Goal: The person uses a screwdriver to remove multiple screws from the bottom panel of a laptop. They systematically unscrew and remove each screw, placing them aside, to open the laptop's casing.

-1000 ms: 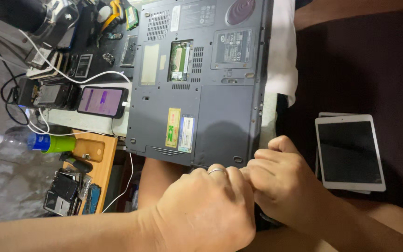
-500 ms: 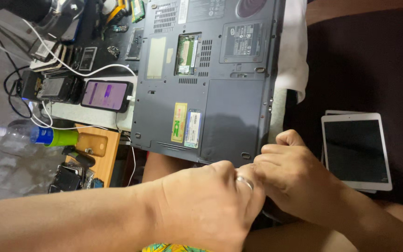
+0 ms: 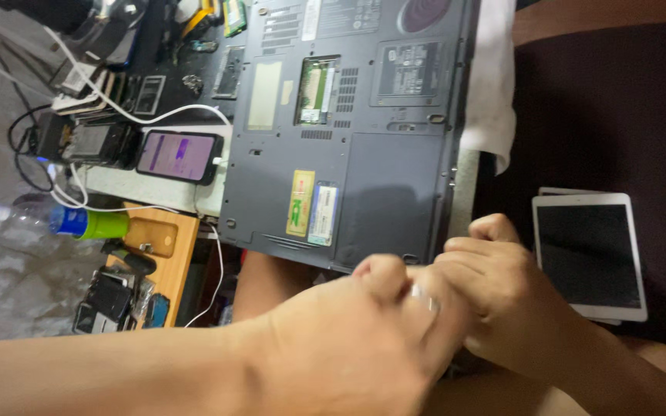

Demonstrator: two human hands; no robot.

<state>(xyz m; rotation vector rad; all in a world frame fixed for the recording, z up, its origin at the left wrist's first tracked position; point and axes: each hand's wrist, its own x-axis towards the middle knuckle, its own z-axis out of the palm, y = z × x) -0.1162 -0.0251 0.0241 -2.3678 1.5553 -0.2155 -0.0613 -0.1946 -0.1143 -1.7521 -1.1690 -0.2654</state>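
My left hand [image 3: 348, 347] reaches in from the lower left as a blurred, closed fist, with a ring on one finger. My right hand [image 3: 502, 289] is curled shut and pressed against the left one's knuckles. I see nothing held in either hand. Both hover just in front of the near corner of a grey laptop [image 3: 364, 154], which lies upside down with its memory slot [image 3: 316, 91] uncovered. My bare knee shows under the hands.
A white tablet [image 3: 589, 254] lies on dark cloth at the right. Left of the laptop are a lit phone [image 3: 179, 156] on a white cable, a plastic bottle [image 3: 63, 220], a wooden tray [image 3: 165, 254], small electronic parts and tools. A white cloth [image 3: 491, 85] lies under the laptop's right edge.
The view has shifted slightly, and the laptop sits higher in the frame. My hands stay joined, and the left fist has rolled over the right and is now blurred.
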